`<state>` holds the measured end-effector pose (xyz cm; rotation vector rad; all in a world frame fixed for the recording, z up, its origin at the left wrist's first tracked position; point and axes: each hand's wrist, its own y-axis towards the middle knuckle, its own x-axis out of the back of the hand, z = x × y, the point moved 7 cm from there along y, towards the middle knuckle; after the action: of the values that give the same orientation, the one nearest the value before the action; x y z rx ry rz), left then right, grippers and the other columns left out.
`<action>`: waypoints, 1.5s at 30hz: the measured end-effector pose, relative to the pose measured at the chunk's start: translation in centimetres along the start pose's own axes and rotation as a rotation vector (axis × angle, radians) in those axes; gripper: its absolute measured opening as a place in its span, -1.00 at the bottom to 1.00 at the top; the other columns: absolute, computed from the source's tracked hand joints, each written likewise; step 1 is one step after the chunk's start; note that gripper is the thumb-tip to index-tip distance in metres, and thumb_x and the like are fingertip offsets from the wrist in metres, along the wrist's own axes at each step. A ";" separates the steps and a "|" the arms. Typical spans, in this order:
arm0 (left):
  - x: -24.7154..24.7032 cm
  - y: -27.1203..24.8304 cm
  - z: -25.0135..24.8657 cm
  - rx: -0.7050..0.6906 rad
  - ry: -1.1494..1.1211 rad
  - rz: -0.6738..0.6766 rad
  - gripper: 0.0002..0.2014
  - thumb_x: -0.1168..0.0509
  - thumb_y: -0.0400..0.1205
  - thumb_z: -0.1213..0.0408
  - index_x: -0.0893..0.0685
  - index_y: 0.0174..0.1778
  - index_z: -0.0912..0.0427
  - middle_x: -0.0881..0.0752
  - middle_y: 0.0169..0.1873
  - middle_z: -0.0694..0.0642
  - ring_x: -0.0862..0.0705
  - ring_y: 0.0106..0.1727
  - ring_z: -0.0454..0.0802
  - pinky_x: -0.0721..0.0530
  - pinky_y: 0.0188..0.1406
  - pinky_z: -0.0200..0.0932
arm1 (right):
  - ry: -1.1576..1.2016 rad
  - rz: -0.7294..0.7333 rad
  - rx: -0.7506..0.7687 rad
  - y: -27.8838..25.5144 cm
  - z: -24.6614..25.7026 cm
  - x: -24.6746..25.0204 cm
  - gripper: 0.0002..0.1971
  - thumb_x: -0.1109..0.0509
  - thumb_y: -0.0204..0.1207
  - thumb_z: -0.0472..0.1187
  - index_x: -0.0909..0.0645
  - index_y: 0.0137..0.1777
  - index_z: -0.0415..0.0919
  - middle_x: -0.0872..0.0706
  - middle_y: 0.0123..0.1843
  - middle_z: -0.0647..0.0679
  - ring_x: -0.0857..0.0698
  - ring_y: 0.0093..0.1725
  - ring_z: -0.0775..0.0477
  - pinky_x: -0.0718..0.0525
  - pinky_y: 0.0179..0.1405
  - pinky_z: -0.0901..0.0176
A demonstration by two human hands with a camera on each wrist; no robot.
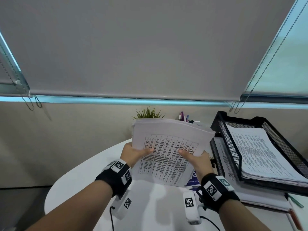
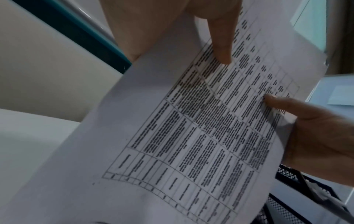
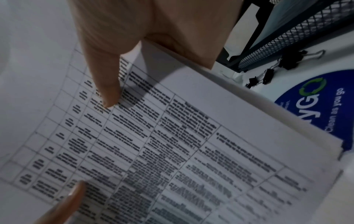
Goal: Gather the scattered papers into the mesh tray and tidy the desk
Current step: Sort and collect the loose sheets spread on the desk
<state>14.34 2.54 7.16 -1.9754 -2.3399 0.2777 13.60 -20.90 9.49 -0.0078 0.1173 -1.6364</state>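
Both hands hold a thick stack of printed papers tilted up above the white desk. My left hand grips its left edge, thumb on the top sheet. My right hand grips the right edge the same way. In the left wrist view the stack of papers fills the frame under my left thumb. The right wrist view shows the stack's thick edge under my right thumb. A black mesh tray, tiered and holding papers, stands to the right.
A small green plant and a cup of pens stand behind the stack. Black binder clips and a blue round sticker lie on the desk by the tray. A notebook and pens sit under the tray at right.
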 end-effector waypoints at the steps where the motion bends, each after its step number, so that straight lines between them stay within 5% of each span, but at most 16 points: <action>1: 0.0 -0.2 -0.1 -0.004 -0.004 -0.004 -0.74 -0.58 0.30 0.47 -0.72 -0.19 0.14 -0.79 -0.24 0.10 -0.77 -0.08 0.08 -0.73 0.00 0.03 | 0.027 0.003 0.007 0.0 0.3 -0.1 -0.71 -0.55 0.34 -0.37 -0.52 -0.16 -0.02 -0.70 -0.19 0.09 -0.70 -0.10 0.02 -0.54 -0.30 0.39; 3: -0.3 -0.3 -0.7 -0.033 -0.035 -0.018 -0.75 -0.56 0.33 0.49 -0.67 -0.25 0.11 -0.75 -0.27 0.06 -0.74 -0.10 0.08 -0.68 -0.01 -0.04 | 0.062 -0.001 0.028 0.0 1.0 -0.5 -0.69 -0.52 0.39 -0.35 -0.45 -0.23 0.00 -0.62 -0.23 0.11 -0.59 -0.20 0.18 -0.48 -0.28 0.43; 7: -0.1 -0.8 -2.1 -0.081 -0.115 -0.044 -0.69 -0.54 0.36 0.50 -0.56 -0.30 0.07 -0.69 -0.30 -0.01 -0.69 -0.19 -0.04 -0.60 0.02 -0.13 | 0.010 -0.029 0.075 0.4 1.5 -1.0 -0.73 -0.58 0.33 -0.16 -0.61 -0.02 -0.03 -0.77 0.00 -0.05 -0.71 0.06 0.02 -0.61 -0.08 0.26; 11: 0.7 -0.6 -2.0 -0.087 -0.079 -0.007 -0.69 -0.61 0.23 0.39 -0.74 -0.15 0.14 -0.82 -0.16 0.14 -0.79 -0.02 0.15 -0.73 0.04 0.01 | 0.031 -0.041 0.153 -0.1 2.8 -0.7 -0.82 -0.54 0.38 -0.26 -0.62 -0.11 -0.03 -0.77 -0.08 -0.07 -0.74 0.01 -0.06 -0.69 0.03 0.09; 16: 0.3 -0.3 -2.1 -0.077 -0.010 0.023 -0.62 -0.64 0.16 0.27 -0.76 -0.13 0.16 -0.82 -0.15 0.18 -0.79 -0.04 0.13 -0.70 0.14 0.21 | 0.095 -0.057 0.207 0.0 4.8 -1.0 -0.92 -0.54 0.36 -0.12 -0.71 -0.17 0.03 -0.81 -0.19 0.11 -0.74 -0.11 0.23 -0.59 0.05 0.20; 19: -0.2 -0.4 -2.1 -0.086 0.045 0.013 -0.33 -0.71 -0.03 -0.03 -0.75 -0.10 0.29 -0.80 -0.14 0.32 -0.77 -0.06 0.29 -0.71 0.08 0.27 | 0.123 -0.062 0.228 0.3 5.9 -1.4 -0.36 -0.45 0.26 0.28 -0.67 0.07 -0.29 -0.75 0.00 -0.03 -0.70 0.05 -0.03 -0.58 0.18 -0.01; 20: -0.3 -0.3 -2.0 -0.088 0.046 0.008 -0.25 -0.70 -0.09 -0.10 -0.74 -0.11 0.32 -0.79 -0.13 0.36 -0.77 -0.05 0.31 -0.71 0.07 0.29 | 0.124 -0.094 0.215 0.5 5.9 -1.2 -0.33 -0.40 0.30 0.33 -0.65 0.04 -0.33 -0.72 0.01 -0.12 -0.69 0.06 -0.15 -0.59 0.20 -0.09; 23: -0.2 0.0 -1.9 -0.082 0.036 0.000 -0.18 -0.69 -0.13 -0.13 -0.74 -0.07 0.35 -0.77 -0.11 0.40 -0.77 -0.08 0.27 -0.69 0.05 0.34 | 0.189 -0.188 0.147 1.3 5.8 -0.6 -0.66 -0.45 0.37 0.19 -0.54 -0.24 -0.08 -0.65 0.01 -0.09 -0.65 0.01 -0.09 -0.54 0.23 -0.05; 25: -0.1 -0.1 -2.2 -0.080 0.039 0.010 -0.35 -0.68 -0.05 -0.02 -0.76 -0.10 0.23 -0.81 -0.14 0.28 -0.78 -0.05 0.23 -0.71 0.08 0.27 | 0.115 -0.188 0.200 1.5 6.4 -0.5 -0.60 -0.49 0.17 0.27 -0.62 -0.35 -0.07 -0.59 0.11 -0.10 -0.53 0.15 -0.11 -0.42 0.22 -0.05; 28: 0.0 0.1 -2.5 -0.078 0.047 0.032 -0.66 -0.65 0.18 0.24 -0.75 -0.17 0.10 -0.83 -0.17 0.14 -0.79 -0.03 0.13 -0.71 0.11 0.15 | 0.052 -0.207 0.279 1.6 7.1 -0.3 -0.62 -0.39 0.23 0.09 -0.67 -0.32 -0.28 -0.62 -0.07 -0.19 -0.58 -0.01 -0.14 -0.47 0.03 -0.04; 32: 0.1 0.6 -2.3 -0.072 0.026 0.039 -0.61 -0.67 0.17 0.22 -0.75 -0.13 0.12 -0.83 -0.15 0.16 -0.79 -0.03 0.13 -0.70 0.13 0.18 | 0.080 -0.216 0.332 2.1 7.4 0.3 -0.78 -0.36 0.31 -0.15 -0.61 -0.34 -0.35 -0.60 -0.35 -0.03 -0.53 -0.30 -0.03 -0.43 -0.27 0.11; 35: 0.2 0.9 -2.2 -0.067 0.029 0.036 -0.72 -0.61 0.27 0.32 -0.74 -0.14 0.15 -0.81 -0.13 0.19 -0.78 -0.03 0.14 -0.69 0.14 0.20 | 0.044 -0.187 0.350 2.4 7.3 0.4 -0.83 -0.43 0.29 -0.07 -0.65 -0.36 -0.17 -0.68 -0.27 -0.04 -0.59 -0.22 -0.06 -0.50 -0.18 0.07; 40: 0.0 1.4 -2.0 -0.049 0.055 0.054 -0.74 -0.61 0.26 0.29 -0.74 -0.18 0.15 -0.82 -0.18 0.17 -0.78 -0.05 0.15 -0.69 0.13 0.21 | 0.014 -0.144 0.412 2.3 6.9 0.6 -0.63 -0.49 0.18 0.30 -0.67 -0.34 -0.01 -0.73 -0.21 -0.01 -0.63 -0.14 -0.05 -0.57 -0.06 0.00; 43: 0.2 1.5 -2.1 -0.050 0.049 0.026 -0.74 -0.61 0.27 0.25 -0.72 -0.20 0.12 -0.81 -0.22 0.11 -0.77 -0.06 0.11 -0.67 0.16 0.18 | -0.037 -0.055 0.388 2.0 6.3 0.2 -0.70 -0.60 0.06 0.16 -0.72 -0.26 0.04 -0.76 -0.10 -0.15 -0.71 -0.13 -0.06 -0.70 -0.15 0.07; 45: 0.2 1.6 -2.0 -0.046 0.053 0.020 -0.70 -0.62 0.25 0.21 -0.71 -0.18 0.11 -0.81 -0.21 0.08 -0.77 -0.05 0.08 -0.65 0.20 0.19 | -0.078 0.023 0.281 1.9 4.6 -0.2 -0.63 -0.66 0.08 -0.04 -0.74 -0.09 -0.04 -0.82 -0.10 -0.09 -0.79 -0.10 -0.05 -0.78 -0.04 0.01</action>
<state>16.22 3.19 8.83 -2.0014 -2.3158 0.1724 15.85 -21.12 13.97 0.1443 -0.1723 -1.6151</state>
